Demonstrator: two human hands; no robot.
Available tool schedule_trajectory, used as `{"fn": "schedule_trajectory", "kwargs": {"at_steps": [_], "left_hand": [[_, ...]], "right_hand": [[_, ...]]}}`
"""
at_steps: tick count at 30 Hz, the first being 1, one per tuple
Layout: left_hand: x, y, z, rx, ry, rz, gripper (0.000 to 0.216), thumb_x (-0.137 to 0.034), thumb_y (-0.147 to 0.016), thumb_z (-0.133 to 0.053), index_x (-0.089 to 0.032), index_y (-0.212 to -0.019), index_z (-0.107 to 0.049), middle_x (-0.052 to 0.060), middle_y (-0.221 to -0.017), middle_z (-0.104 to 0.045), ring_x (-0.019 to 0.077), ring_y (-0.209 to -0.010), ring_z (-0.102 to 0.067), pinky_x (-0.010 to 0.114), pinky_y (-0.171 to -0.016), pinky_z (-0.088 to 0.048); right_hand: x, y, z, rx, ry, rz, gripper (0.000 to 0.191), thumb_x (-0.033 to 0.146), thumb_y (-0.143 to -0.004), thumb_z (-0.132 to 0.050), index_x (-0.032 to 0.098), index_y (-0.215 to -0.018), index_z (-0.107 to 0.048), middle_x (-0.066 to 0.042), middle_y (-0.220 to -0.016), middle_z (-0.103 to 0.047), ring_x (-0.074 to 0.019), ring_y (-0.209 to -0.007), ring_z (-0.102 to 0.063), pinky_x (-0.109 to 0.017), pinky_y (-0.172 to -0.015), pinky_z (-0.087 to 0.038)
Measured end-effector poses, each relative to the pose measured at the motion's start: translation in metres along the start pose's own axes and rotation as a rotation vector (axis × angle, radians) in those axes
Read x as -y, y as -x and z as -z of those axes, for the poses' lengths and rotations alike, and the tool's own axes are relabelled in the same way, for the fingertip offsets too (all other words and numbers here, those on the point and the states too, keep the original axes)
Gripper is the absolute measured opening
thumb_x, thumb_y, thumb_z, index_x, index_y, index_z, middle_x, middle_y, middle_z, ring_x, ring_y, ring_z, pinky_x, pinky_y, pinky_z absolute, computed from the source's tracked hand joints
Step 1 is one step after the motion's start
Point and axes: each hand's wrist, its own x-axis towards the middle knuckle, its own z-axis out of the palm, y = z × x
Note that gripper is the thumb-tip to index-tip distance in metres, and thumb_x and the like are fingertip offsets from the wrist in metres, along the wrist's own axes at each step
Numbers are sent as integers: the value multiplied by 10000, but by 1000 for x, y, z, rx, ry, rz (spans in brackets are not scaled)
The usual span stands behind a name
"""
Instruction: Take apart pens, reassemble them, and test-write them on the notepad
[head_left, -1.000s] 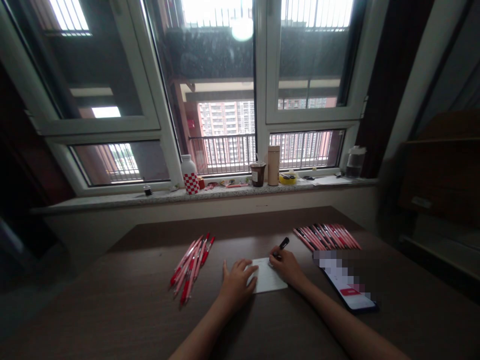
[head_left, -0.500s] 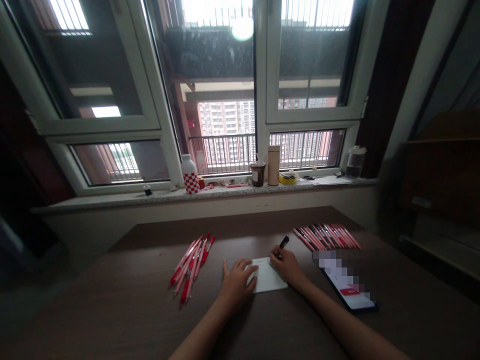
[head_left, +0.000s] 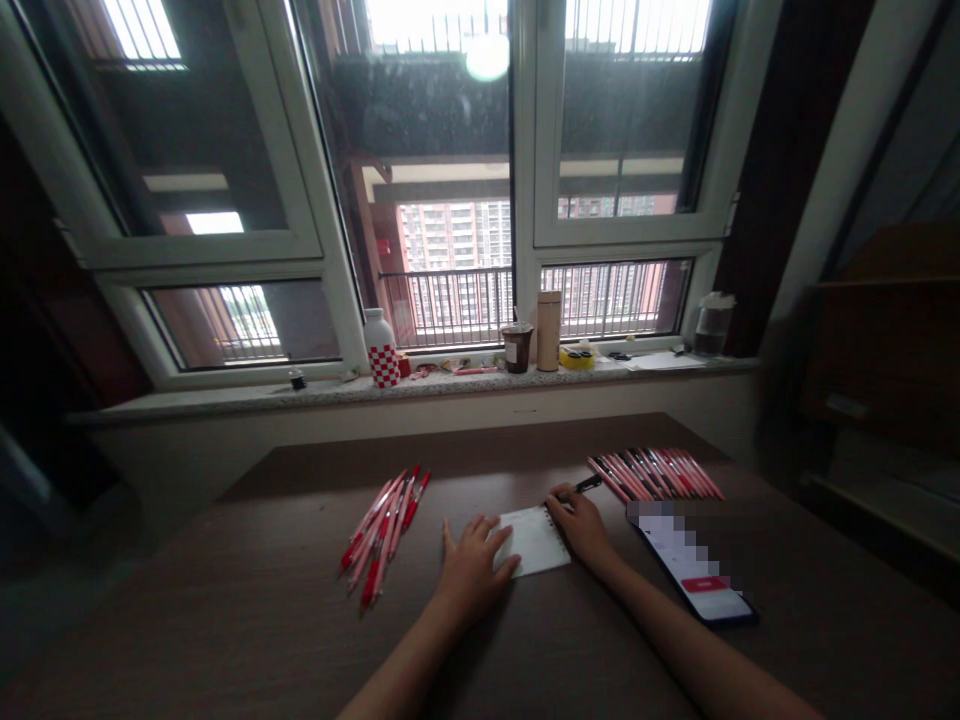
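Observation:
A small white spiral notepad [head_left: 538, 545] lies on the brown table between my two hands, its coil on the right side. My left hand [head_left: 474, 565] rests with fingers spread on the pad's left edge. At the upper right corner of the pad, my right hand [head_left: 576, 523] is closed around a black pen [head_left: 589, 484], which tilts low toward the right. The pen's tip is hidden by my fingers. Left of my left hand lies a loose heap of pink and red pens [head_left: 388, 530].
A row of pink and black pens [head_left: 656, 473] lies at the table's back right. Nearer me is a phone [head_left: 709, 585] with a lit screen. On the windowsill [head_left: 330, 397] stand a checkered bottle [head_left: 383, 350], a drink cup [head_left: 517, 350], a tan flask [head_left: 548, 332] and a clear jug [head_left: 714, 325].
The pen in my right hand has tipped from steep to nearly flat, pointing right. The notepad has turned slightly, and its coil now shows. My left hand has barely shifted.

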Motion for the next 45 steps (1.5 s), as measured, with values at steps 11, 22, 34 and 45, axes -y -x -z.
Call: {"fn": "schedule_trajectory", "kwargs": {"at_steps": [11,22,34,45], "left_hand": [[-4,1,5,-109,-40,70,412,-445,-838,-497,-334,-1232,-542,52,-1359,-490,266,-1305,-366,630,-1104,-98],[0,1,0,-94,-2,79,373,-442,-874,-446,-338,-1217,-546,56,-1323,-531,262,-1256,-434,694,-1066,-77],[0,1,-1,-40,-34,95,420,-472,-891,-397,-335,-1273,-506,55,-1410,-468,272,-1326,-366,696,-1072,-42],[0,1,-1,-53,-20,90,414,-463,-891,-403,-326,-1265,-515,67,-1401,-478,285,-1322,-369,709,-1062,-27]], "right_hand": [[-9,-1,-1,55,-118,-27,389,565,-784,-500,194,-778,-619,-51,-781,-668,-238,-793,-633,-311,-726,-466],[-4,0,0,39,-747,-182,194,382,-671,-657,189,-698,-664,-11,-707,-616,-176,-724,-555,-277,-689,-439],[16,3,12,278,-1162,-414,456,639,-815,-427,207,-772,-567,-36,-741,-578,-160,-611,-504,-297,-590,-428],[17,7,13,306,-1024,-381,586,783,-752,-292,231,-566,-351,-42,-692,-517,-184,-629,-464,-335,-614,-409]]}}
